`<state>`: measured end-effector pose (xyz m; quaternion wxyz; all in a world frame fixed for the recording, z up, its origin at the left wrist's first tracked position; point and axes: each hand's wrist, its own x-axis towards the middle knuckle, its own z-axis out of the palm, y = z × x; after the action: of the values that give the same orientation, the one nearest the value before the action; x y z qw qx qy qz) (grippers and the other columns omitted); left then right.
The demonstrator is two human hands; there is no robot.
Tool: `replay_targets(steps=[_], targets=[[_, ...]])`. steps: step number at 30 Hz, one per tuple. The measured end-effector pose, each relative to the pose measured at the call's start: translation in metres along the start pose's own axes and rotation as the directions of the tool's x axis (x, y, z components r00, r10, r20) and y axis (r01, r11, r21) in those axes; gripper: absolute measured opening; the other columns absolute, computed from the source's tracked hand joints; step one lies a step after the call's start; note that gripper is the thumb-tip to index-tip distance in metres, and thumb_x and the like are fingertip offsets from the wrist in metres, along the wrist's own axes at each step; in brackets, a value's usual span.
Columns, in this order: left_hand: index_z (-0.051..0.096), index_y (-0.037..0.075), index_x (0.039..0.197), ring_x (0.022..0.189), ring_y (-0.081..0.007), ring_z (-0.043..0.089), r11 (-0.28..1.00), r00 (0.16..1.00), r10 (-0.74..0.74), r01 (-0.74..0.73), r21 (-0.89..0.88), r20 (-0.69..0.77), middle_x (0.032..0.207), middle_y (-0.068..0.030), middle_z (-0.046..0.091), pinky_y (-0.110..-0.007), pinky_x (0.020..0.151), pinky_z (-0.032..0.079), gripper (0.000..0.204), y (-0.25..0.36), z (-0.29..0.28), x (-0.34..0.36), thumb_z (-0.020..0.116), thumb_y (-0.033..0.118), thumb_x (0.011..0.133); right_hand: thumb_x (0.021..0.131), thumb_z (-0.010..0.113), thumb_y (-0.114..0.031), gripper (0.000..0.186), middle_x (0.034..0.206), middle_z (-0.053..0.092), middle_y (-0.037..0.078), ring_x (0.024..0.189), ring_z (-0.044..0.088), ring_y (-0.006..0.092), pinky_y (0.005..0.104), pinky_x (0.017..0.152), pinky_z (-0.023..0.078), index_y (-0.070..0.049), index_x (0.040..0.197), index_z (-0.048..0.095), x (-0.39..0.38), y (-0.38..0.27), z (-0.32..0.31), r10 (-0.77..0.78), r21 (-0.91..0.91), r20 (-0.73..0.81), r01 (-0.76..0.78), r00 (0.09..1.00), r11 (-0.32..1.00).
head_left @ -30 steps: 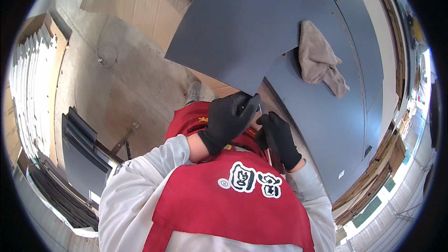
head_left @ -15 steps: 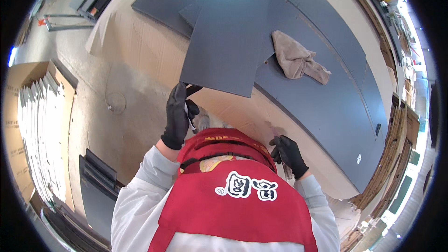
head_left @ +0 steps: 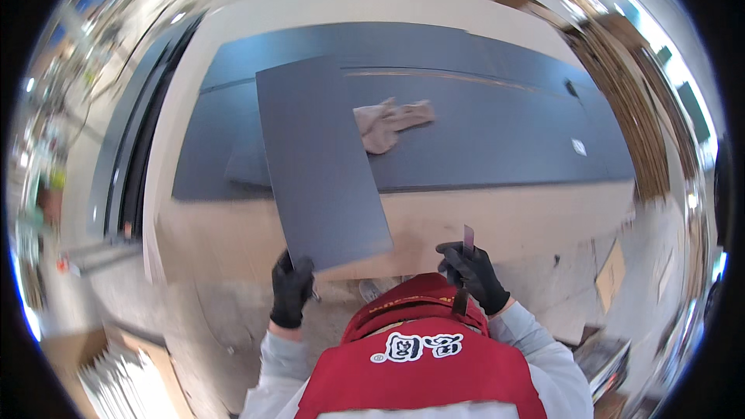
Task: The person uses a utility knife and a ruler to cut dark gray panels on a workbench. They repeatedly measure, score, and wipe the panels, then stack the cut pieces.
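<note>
My left hand (head_left: 292, 287), in a black glove, is closed on the near left corner of a dark grey rectangular panel (head_left: 318, 171). The panel is lifted at a slant, its far part overlapping larger grey panels (head_left: 497, 140) on the table. A small bit of a pen shows beside that palm, mostly hidden by the fingers. In my right hand (head_left: 475, 273), also gloved, a narrow flat strip (head_left: 468, 237), brownish-purple, stands upright with its end above the fingers; its kind is unclear. Partly behind the lifted panel, a crumpled beige cloth (head_left: 388, 126) lies on the large panels.
Brown cardboard (head_left: 434, 221) covers the near side of the table. Stacked cardboard sheets (head_left: 621, 101) stand at the right. Dark long profiles (head_left: 147, 140) lie at the left. A carton of white sheets (head_left: 128, 380) sits at the lower left. Cardboard scraps (head_left: 611, 275) are on the floor.
My view has swung round, so the table now runs across it. My left hand still grips the panel; my right hand has risen, and its strip now shows more plainly.
</note>
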<state>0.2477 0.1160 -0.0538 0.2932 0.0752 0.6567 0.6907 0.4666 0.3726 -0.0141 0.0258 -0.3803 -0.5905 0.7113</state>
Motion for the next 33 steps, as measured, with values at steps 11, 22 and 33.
replay_targets(steps=[11, 22, 33], targets=[[0.057, -0.003, 0.120, 0.048, -0.0068, 0.049, 0.933, 0.420, -0.359, 0.184, 0.309, 0.833, 0.076, -0.0025, 0.062, -0.021, 0.044, 0.038, 0.044, 0.020, 0.150, -0.032, 0.068, 0.018, 0.083, 0.090, 0.063, -0.011, 0.033, 0.099, 0.065, 0.003, 0.086, 0.061, 0.0105, 0.0257, 0.075, 0.050, 0.000, 0.120, 0.058, -0.133, 0.061, -0.061, -0.218, 0.341, -0.606, 0.497, 0.765, 0.798], [0.063, 0.000, 0.091, 0.044, -0.0077, 0.045, 0.691, 0.206, -0.594, -0.365, 0.624, 0.778, 0.071, -0.0092, 0.067, -0.024, 0.042, 0.035, 0.032, -0.063, 0.339, -0.169, 0.057, 0.031, 0.094, 0.090, 0.067, -0.029, 0.039, 0.100, 0.064, 0.004, 0.089, 0.058, 0.0087, 0.0275, 0.078, 0.048, 0.002, 0.112, 0.062, -0.334, 0.209, -0.068, 0.359, 0.334, -0.924, 0.738, 0.133, 0.587], [0.059, 0.000, 0.118, 0.049, -0.0096, 0.049, 0.621, 0.115, -0.643, -0.500, 0.603, 0.757, 0.092, -0.0132, 0.071, -0.024, 0.046, 0.038, 0.038, -0.124, 0.406, -0.266, 0.054, 0.030, 0.096, 0.085, 0.073, -0.031, 0.031, 0.078, 0.062, 0.002, 0.072, 0.058, 0.0135, 0.0316, 0.065, 0.048, -0.003, 0.096, 0.064, -0.437, 0.481, 0.017, 0.793, 0.268, -0.415, 0.773, -0.445, 0.575]])
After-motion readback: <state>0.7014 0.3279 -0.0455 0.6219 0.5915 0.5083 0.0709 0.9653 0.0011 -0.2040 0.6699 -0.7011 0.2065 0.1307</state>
